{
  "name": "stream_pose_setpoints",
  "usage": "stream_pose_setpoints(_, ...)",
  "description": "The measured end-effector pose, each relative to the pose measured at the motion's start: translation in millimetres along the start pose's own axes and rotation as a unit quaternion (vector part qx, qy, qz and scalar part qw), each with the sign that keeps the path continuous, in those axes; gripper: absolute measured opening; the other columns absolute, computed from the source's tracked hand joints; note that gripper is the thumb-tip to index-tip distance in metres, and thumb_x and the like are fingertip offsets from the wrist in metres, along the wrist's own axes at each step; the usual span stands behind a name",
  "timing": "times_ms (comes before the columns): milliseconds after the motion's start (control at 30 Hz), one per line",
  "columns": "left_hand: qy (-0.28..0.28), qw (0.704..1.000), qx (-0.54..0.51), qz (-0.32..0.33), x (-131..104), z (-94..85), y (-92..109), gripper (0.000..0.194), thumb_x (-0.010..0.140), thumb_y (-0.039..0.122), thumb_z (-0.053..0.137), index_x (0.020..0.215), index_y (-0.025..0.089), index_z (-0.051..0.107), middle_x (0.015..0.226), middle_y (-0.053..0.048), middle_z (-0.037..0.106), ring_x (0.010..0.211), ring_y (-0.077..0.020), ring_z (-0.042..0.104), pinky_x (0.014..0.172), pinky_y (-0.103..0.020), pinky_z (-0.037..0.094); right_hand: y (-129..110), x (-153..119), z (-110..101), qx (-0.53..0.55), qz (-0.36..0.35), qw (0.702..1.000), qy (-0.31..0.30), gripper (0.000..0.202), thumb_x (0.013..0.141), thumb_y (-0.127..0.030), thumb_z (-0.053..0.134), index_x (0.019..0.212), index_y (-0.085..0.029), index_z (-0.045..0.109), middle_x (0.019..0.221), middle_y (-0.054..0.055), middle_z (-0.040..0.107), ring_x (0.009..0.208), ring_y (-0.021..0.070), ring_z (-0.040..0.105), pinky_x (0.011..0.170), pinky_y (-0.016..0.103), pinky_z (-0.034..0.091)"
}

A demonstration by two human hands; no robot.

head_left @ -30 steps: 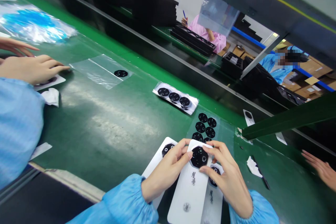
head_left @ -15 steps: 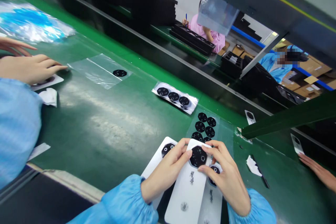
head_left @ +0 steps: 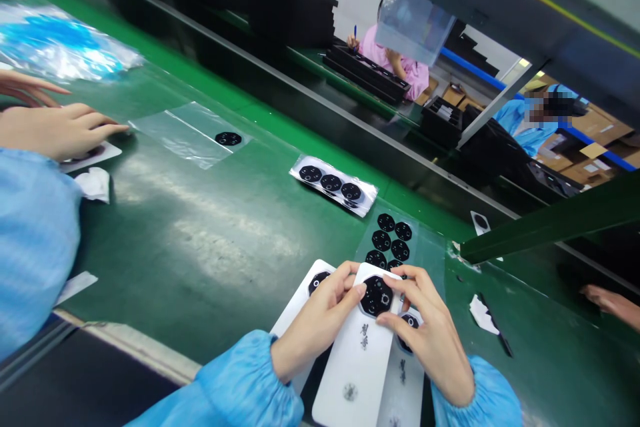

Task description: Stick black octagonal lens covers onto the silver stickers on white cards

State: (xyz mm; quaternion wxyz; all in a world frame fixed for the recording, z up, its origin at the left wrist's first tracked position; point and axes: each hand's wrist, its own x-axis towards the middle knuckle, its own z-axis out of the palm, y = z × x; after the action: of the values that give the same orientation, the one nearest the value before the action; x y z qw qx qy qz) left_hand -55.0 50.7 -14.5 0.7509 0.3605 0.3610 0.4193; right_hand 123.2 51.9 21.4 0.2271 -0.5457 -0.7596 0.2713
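Note:
A long white panel with a black octagonal piece at its top end is held between both hands. My left hand grips its left edge, thumb at the side of the black piece. My right hand holds the right edge, with thumb and forefinger touching the black piece's rim. Beneath it lie two more white panels, one at the left and one at the right, each with a black piece. Just beyond the hands, a clear sheet carries several black octagonal pieces.
A white strip with three black discs lies on the green table. Behind are a clear bag and blue plastic. Another person's hands are at left; another hand is at right. A green post slants right.
The other person's hand at the far right has drawn away from a white panel, which has shifted out of its former place. My hands have barely moved and keep the same hold.

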Motion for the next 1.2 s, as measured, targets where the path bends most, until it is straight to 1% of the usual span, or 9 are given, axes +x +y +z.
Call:
stream_pose_setpoints(333,-0.003,1.0,0.015,0.012,1.0,-1.8,-1.8,0.031,0.088,0.041,0.052,0.11,0.02,0.048,0.085,-0.001,0.064,0.067,-0.0127,0.056,0.059,-0.023,0.041,0.0,-0.1,0.6,0.016,0.004,1.0,-0.016,0.031,0.079,-0.021,0.065,0.11,-0.026,0.061,0.119,0.006,0.049,0.074,0.0146,0.055,0.07,0.031,0.054)
stream_pose_setpoints(567,0.009,1.0,0.021,0.006,-0.1,-2.3,-1.6,0.029,0.088,0.04,0.05,0.11,0.02,0.048,0.087,-0.002,0.063,0.072,-0.0145,0.057,0.063,-0.025,0.043,3.4,-2.0,2.3,0.02,-0.026,0.999,-0.009,0.03,0.082,-0.026,0.062,0.112,-0.026,0.062,0.119,0.008,0.048,0.09,0.0204,0.055,0.075,0.034,0.053)
stream_pose_setpoints(633,0.008,1.0,0.014,0.007,-0.7,-1.6,-0.8,0.03,0.088,0.04,0.051,0.11,0.02,0.048,0.087,-0.002,0.062,0.073,-0.015,0.058,0.064,-0.026,0.043,4.3,-1.5,1.5,0.038,-0.026,0.999,-0.015,0.03,0.084,-0.029,0.059,0.114,-0.026,0.062,0.12,0.008,0.048,0.087,0.0188,0.056,0.077,0.034,0.052)
stream_pose_setpoints(700,0.002,1.0,0.005,0.01,-1.0,-1.1,-0.2,0.032,0.087,0.042,0.051,0.11,0.02,0.048,0.088,-0.002,0.063,0.074,-0.0156,0.059,0.065,-0.026,0.044,4.4,-0.4,0.4,0.084,0.005,0.996,-0.002,0.033,0.087,-0.033,0.054,0.119,-0.026,0.059,0.118,0.008,0.05,0.08,0.0163,0.057,0.073,0.032,0.052)
stream_pose_setpoints(767,-0.003,1.0,0.0,0.011,-0.9,-1.0,-0.2,0.033,0.087,0.043,0.052,0.11,0.02,0.048,0.087,-0.002,0.063,0.073,-0.0157,0.06,0.065,-0.026,0.044,3.6,1.0,-0.3,0.155,0.072,0.985,0.009,0.037,0.089,-0.039,0.051,0.12,-0.022,0.057,0.104,0.008,0.058,0.07,0.0145,0.058,0.065,0.029,0.051)
stream_pose_setpoints(867,-0.007,1.0,0.008,0.011,-0.1,-2.0,-0.7,0.035,0.086,0.045,0.053,0.109,0.019,0.048,0.083,-0.001,0.063,0.068,-0.0143,0.058,0.06,-0.025,0.043,1.8,3.1,-0.1,0.263,0.168,0.949,-0.036,0.035,0.085,-0.047,0.054,0.099,-0.016,0.062,0.074,0.002,0.062,0.059,0.0132,0.058,0.058,0.025,0.047)
stream_pose_setpoints(967,-0.004,1.0,0.027,0.01,1.1,-2.8,-1.1,0.037,0.086,0.046,0.051,0.11,0.019,0.047,0.082,-0.001,0.063,0.067,-0.0145,0.057,0.06,-0.025,0.043,0.9,4.3,1.3,0.323,0.202,0.922,-0.069,0.036,0.079,-0.051,0.062,0.075,-0.015,0.059,0.062,0.0,0.06,0.054,0.0116,0.057,0.053,0.022,0.043)
stream_pose_setpoints(1100,0.002,0.999,0.052,0.004,0.4,-0.9,-2.7,0.038,0.086,0.047,0.05,0.112,0.021,0.045,0.087,-0.002,0.062,0.072,-0.0156,0.058,0.062,-0.026,0.045,3.1,3.8,5.5,0.338,0.216,0.914,-0.055,0.038,0.076,-0.052,0.066,0.069,-0.016,0.056,0.06,-0.001,0.061,0.052,0.0109,0.057,0.049,0.02,0.041)
stream_pose_setpoints(1200,0.006,0.997,0.076,-0.001,-1.4,2.1,-5.8,0.047,0.08,0.041,0.062,0.117,0.025,0.039,0.095,-0.001,0.06,0.08,-0.0175,0.059,0.068,-0.028,0.047,5.8,2.3,9.6,0.33,0.214,0.919,-0.034,0.039,0.074,-0.054,0.066,0.068,-0.017,0.056,0.055,-0.002,0.059,0.049,0.0117,0.057,0.048,0.021,0.042)
